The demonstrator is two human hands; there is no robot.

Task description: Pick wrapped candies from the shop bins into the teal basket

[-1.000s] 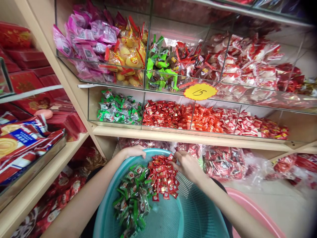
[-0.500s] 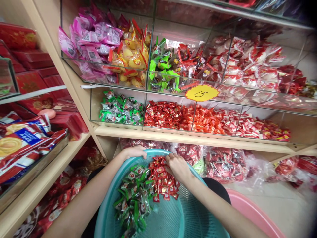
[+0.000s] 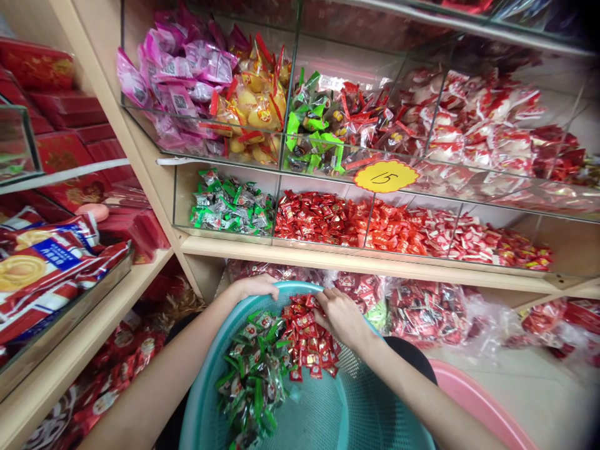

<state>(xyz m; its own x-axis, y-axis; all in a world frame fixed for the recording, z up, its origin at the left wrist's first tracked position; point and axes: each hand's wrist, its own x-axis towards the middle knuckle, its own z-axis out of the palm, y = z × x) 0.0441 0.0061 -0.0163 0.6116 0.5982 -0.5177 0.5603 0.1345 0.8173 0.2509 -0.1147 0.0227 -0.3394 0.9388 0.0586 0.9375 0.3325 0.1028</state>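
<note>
A teal plastic basket (image 3: 309, 431) with perforated walls stands in front of me, below the shelves. My left hand (image 3: 255, 287) grips its far rim on the left, fingers curled over the edge. Further right, my right hand (image 3: 341, 314) is closed over the same rim, its fingertips partly hidden. Small red-wrapped candies (image 3: 309, 340) lie inside the basket just under my right hand. Beside them, to the left, is a larger heap of green-and-clear wrapped candies (image 3: 255, 375).
Ahead, a wooden shelf (image 3: 328, 265) carries clear bins of sorted candies (image 3: 312, 215) and a yellow price tag (image 3: 387, 177). Bagged candies (image 3: 426, 309) lie underneath. A pink tub (image 3: 469, 394) is at right; biscuit packs (image 3: 51, 262) fill the left shelf.
The view has shifted very slightly, so the shelves sit a little further right. Both hands stay on the basket's rim, and the candies inside lie as before.
</note>
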